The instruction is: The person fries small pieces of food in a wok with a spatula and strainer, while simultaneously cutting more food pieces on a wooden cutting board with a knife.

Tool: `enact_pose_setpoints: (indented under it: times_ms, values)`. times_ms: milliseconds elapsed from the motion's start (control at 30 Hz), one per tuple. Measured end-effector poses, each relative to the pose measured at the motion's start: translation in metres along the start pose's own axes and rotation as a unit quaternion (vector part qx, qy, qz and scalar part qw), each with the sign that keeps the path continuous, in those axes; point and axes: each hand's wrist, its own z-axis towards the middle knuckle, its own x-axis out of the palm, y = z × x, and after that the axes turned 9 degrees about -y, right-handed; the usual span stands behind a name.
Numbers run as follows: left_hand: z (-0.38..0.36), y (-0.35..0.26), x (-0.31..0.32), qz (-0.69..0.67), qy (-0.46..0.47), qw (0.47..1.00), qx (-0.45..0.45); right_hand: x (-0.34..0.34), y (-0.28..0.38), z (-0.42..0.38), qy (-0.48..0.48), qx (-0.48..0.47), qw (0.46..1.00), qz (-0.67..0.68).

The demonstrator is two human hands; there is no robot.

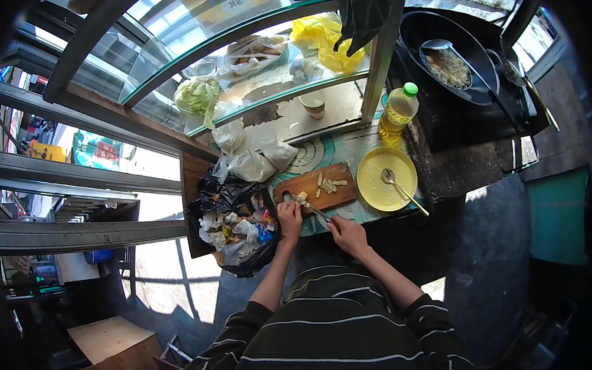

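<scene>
A knife (319, 212) is gripped in my right hand (349, 236), its blade pointing up and left across the near edge of a wooden cutting board (322, 200). My left hand (290, 215) is closed at the board's left end, its fingertips on a small pale piece of food (302, 195) beside the blade tip. What the piece is, I cannot make out. Several pale cut strips (329, 184) lie farther back on the board. To its right is a yellow plate (370, 179) with a metal spoon (389, 176) resting in it, the handle over the rim.
Left of the board is a black bag of trash (239, 239), with white plastic bags (253, 166) behind it. An oil bottle (399, 113) with a green cap stands behind the plate. At back right, a wok (418, 30) holds frying food. A glass case (246, 109) borders the counter.
</scene>
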Motion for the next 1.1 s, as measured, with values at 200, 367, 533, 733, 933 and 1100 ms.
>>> enact_pose_setpoints:
  times_ms: [200,367,533,733,933,1100]
  values:
    - [0.001,-0.008,0.001,0.02,-0.014,1.0,-0.019,0.014,0.01,0.015,-0.034,-0.002,0.999,-0.035]
    - [0.004,-0.005,-0.003,0.004,-0.002,0.999,-0.039,0.014,0.002,0.035,-0.009,0.021,0.999,-0.026]
    - [0.005,-0.008,-0.004,0.018,0.038,0.994,-0.101,-0.001,-0.013,0.028,0.099,0.201,0.942,0.25]
    - [0.007,-0.014,-0.003,0.003,-0.011,0.994,-0.108,-0.004,-0.034,0.013,0.036,0.208,0.956,0.205]
    - [0.024,-0.036,0.0,0.155,0.053,0.986,0.037,-0.037,-0.025,0.012,-0.06,0.211,0.97,0.108]
    - [0.049,-0.045,0.024,0.19,0.186,0.964,0.026,-0.023,-0.055,0.004,-0.08,0.203,0.976,0.025]
